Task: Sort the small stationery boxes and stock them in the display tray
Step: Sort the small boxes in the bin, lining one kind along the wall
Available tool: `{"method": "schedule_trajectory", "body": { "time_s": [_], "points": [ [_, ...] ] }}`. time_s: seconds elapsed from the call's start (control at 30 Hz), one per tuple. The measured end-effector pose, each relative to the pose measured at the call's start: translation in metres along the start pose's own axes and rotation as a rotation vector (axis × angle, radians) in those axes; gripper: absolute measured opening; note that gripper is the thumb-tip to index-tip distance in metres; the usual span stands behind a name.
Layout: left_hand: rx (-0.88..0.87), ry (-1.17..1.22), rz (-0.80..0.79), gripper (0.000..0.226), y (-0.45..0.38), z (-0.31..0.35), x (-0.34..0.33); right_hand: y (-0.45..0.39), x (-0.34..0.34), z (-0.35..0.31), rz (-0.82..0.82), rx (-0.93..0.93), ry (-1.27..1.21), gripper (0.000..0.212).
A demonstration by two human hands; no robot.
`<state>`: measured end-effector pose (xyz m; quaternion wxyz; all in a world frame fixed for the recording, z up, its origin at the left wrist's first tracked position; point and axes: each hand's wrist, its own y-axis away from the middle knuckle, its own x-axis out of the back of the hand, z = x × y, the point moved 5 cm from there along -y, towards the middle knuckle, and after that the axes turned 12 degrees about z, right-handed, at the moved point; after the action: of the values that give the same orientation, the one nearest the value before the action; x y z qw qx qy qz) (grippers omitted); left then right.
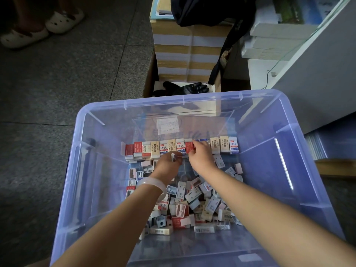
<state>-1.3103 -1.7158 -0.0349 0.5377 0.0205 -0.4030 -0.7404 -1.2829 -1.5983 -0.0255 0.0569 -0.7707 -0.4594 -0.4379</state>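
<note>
Both arms reach down into a clear bluish plastic bin [81,132] on the floor. Along its far wall, a row of small boxes [158,149] stands upright, faces toward the camera, inside a clear display tray [227,120]. Right hand [201,156] at the middle of the row, fingers curled over the top of a red box [188,147], which sits in line between its neighbours. Left hand [167,166] just beside and below, fingers pinching a small white box [173,157] held clear of the row. White bracelet [153,183] on the left wrist. Loose pile of mixed boxes [192,207] covers the bin bottom nearer the camera, under both forearms. Beyond the bin: a black glove [185,88] lying in a cardboard carton, stacked paper bundles [190,53] above it. Pale sandals [42,27] at upper left on the grey floor.
</note>
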Motion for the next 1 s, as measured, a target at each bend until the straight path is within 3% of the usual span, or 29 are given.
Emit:
{"method": "schedule_trajectory", "body": {
  "time_s": [0.13, 0.23, 0.3, 0.37, 0.53, 0.6, 0.67, 0.77, 0.83, 1.0],
  "points": [
    [0.123, 0.244, -0.009, 0.011, 0.006, 0.004, 0.008, 0.001, 0.005, 0.005, -0.022, -0.023, -0.089, 0.048],
    [0.199, 0.459, -0.072, 0.021, 0.011, 0.010, 0.012, 0.012, 0.015, 0.001, 0.029, 0.044, -0.073, 0.034],
    [0.161, 0.515, -0.121, 0.032, 0.013, 0.016, 0.013, 0.027, 0.011, -0.009, -0.100, 0.062, -0.199, 0.026],
    [0.078, 0.435, -0.163, 0.038, 0.014, 0.022, 0.013, 0.038, 0.006, -0.016, -0.219, 0.003, -0.360, 0.024],
    [0.014, 0.211, -0.148, 0.036, 0.014, 0.024, 0.014, 0.034, 0.010, -0.019, -0.210, -0.094, -0.501, 0.013],
    [-0.008, 0.027, -0.170, 0.042, 0.014, 0.021, 0.016, 0.027, 0.016, -0.011, -0.134, -0.113, -0.438, 0.015],
    [-0.049, -0.132, -0.162, 0.044, 0.013, 0.016, 0.022, 0.017, 0.028, 0.007, 0.053, -0.198, -0.361, 0.015],
    [-0.029, -0.196, -0.101, 0.029, 0.006, 0.006, 0.035, 0.003, 0.042, 0.031, 0.260, -0.306, -0.148, 0.009],
    [0.008, -0.219, -0.073, 0.016, 0.002, -0.002, 0.042, -0.002, 0.038, 0.035, 0.252, -0.310, -0.090, 0.007],
    [0.005, -0.346, -0.059, 0.023, -0.003, -0.014, 0.050, -0.008, 0.020, 0.024, 0.219, -0.279, -0.175, 0.025]
  ]
}}
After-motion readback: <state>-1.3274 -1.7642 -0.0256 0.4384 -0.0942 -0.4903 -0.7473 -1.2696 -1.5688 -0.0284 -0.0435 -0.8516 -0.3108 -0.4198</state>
